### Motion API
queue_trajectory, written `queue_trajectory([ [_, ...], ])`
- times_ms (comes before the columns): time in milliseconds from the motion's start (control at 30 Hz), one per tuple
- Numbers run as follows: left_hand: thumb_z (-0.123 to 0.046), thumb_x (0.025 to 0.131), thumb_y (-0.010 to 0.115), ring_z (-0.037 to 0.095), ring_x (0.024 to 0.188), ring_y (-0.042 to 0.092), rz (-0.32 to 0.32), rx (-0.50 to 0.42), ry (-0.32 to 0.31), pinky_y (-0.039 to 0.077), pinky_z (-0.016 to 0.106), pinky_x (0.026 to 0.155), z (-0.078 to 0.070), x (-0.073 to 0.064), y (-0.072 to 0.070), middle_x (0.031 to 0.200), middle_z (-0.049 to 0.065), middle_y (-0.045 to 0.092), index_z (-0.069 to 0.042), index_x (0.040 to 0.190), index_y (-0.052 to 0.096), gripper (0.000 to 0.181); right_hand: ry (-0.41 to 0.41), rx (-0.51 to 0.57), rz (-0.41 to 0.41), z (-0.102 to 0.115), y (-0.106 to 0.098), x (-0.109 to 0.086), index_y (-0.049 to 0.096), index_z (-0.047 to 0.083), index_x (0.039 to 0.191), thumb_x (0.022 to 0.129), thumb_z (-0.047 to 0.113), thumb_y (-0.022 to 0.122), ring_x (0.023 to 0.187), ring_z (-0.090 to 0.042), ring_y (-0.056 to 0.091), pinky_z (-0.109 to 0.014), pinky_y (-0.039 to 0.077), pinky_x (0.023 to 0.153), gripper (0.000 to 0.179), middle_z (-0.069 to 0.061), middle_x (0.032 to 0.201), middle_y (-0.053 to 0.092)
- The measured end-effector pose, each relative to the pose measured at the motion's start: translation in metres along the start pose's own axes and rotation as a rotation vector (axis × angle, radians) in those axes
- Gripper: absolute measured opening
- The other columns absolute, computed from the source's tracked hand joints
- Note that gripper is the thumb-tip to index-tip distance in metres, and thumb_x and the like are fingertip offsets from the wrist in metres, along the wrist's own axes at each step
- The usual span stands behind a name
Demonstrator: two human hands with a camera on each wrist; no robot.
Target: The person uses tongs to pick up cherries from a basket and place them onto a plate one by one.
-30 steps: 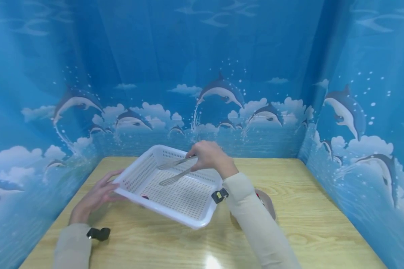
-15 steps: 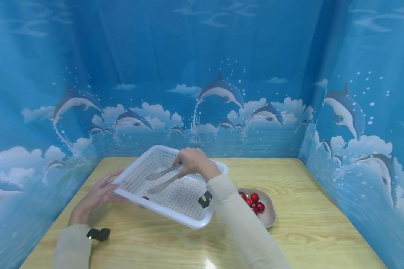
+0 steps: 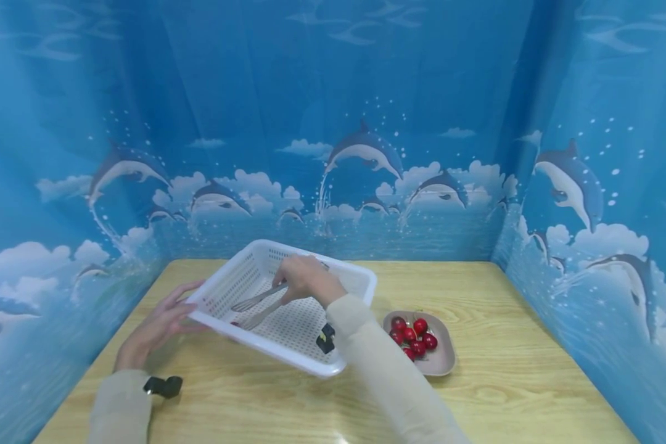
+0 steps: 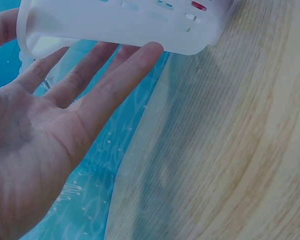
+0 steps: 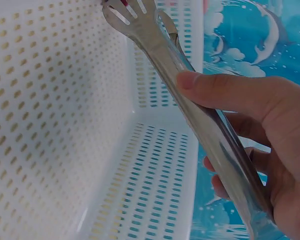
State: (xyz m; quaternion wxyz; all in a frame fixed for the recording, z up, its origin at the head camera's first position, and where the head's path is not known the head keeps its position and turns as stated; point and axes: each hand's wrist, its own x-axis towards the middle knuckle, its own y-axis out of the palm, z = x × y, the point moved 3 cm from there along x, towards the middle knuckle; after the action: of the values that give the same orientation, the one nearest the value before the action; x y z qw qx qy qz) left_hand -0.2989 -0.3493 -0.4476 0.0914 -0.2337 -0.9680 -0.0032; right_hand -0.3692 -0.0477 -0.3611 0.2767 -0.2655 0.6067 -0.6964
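A white perforated basket (image 3: pixel 311 361) is tilted, its left corner raised off the wooden table (image 3: pixel 510 370). My left hand (image 3: pixel 163 317) props that corner from below with straight fingers (image 4: pixel 117 75) against the basket's underside (image 4: pixel 115 25). My right hand (image 3: pixel 306 279) is inside the basket and grips metal tongs (image 3: pixel 258 304). The tong tips (image 5: pixel 127 12) point at the low left corner, where a small red fruit (image 3: pixel 235 323) lies. In the right wrist view my thumb (image 5: pixel 215 92) presses the upper arm of the tongs.
A beige plate (image 3: pixel 441 364) with several red cherries (image 3: pixel 413 336) sits on the table right of the basket. Blue dolphin-print curtains (image 3: pixel 333 154) close off the back and both sides. Wrist cameras (image 3: pixel 163 386) are strapped on both sleeves.
My right hand has carried the tongs left and down, deeper into the basket toward the red fruit. The arm has cleared the cherry plate, which now shows. The left hand has not moved.
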Motion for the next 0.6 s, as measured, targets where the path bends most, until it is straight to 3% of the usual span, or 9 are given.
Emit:
queue_trajectory([
  [200,-0.006,0.11,0.038,0.013,0.121,0.067,-0.021,0.017,-0.015,0.061,0.049,0.1,-0.001,-0.001,0.001,0.139,-0.01,0.06,-0.012,0.162,0.025,0.054,-0.047,-0.064,-0.006,0.006,0.009,0.005,0.079,0.031,0.112,0.08,0.037,0.089,0.095,-0.004,0.068,-0.022,0.059,0.086,0.034,0.012,0.11,0.077],
  [367,-0.005,0.11,0.037,0.013,0.122,0.066,-0.003,-0.014,0.003,0.061,0.049,0.1,-0.002,0.0,0.002,0.14,-0.009,0.06,-0.015,0.162,0.028,0.054,-0.101,-0.127,-0.022,0.012,0.011,0.007,0.079,0.032,0.111,0.082,0.04,0.086,0.093,-0.003,0.067,-0.018,0.057,0.081,0.03,0.013,0.107,0.077],
  [600,-0.004,0.11,0.036,0.014,0.123,0.067,0.007,-0.035,0.006,0.061,0.049,0.099,-0.002,0.001,0.002,0.14,-0.008,0.062,-0.016,0.161,0.029,0.053,-0.073,-0.115,-0.024,0.009,0.011,0.004,0.08,0.031,0.108,0.083,0.042,0.086,0.096,-0.004,0.067,-0.021,0.058,0.086,0.028,0.013,0.108,0.077],
])
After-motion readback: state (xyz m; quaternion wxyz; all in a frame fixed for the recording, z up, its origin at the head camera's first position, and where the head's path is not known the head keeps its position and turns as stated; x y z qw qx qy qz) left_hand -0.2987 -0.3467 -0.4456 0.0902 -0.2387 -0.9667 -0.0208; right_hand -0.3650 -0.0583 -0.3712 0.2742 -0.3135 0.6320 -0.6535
